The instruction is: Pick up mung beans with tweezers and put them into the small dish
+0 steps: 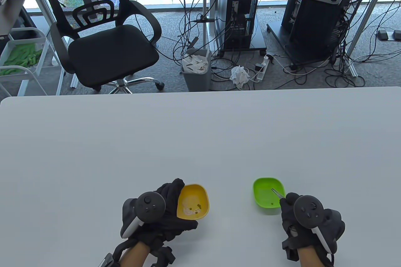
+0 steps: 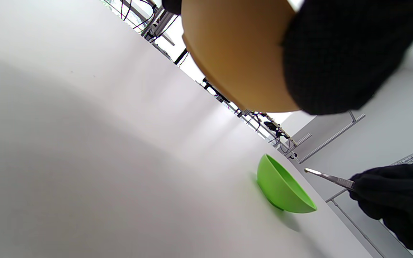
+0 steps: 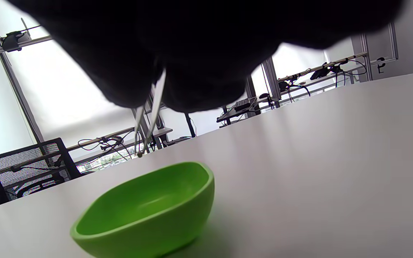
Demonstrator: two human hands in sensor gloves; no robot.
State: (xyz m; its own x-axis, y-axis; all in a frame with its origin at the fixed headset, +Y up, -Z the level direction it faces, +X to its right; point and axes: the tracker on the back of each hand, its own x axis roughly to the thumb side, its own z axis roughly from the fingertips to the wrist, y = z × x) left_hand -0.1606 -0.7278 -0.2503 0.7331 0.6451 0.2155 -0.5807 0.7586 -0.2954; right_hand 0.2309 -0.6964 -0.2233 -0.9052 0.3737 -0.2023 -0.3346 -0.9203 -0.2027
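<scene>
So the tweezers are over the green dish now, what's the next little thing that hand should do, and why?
Probably ease the right hand open a touch so the tweezers part. A small dark bean seems pinched at their tips, just above the green dish, so it should drop in. The left hand holds the yellow dish.

Black knit gloves cover the left hand [image 1: 163, 213] and right hand [image 1: 308, 223]; dark round trackers with white handles ride on top, bare forearm skin showing at bottom.

Office-lab workspace: mesh desk chair [image 1: 108, 33], computer towers [image 1: 239, 16] sitting on carpet, tangled cables [image 1: 313, 66] trailing, bin [image 1: 196, 69] overflowing beside white table [image 1: 200, 141].
</scene>
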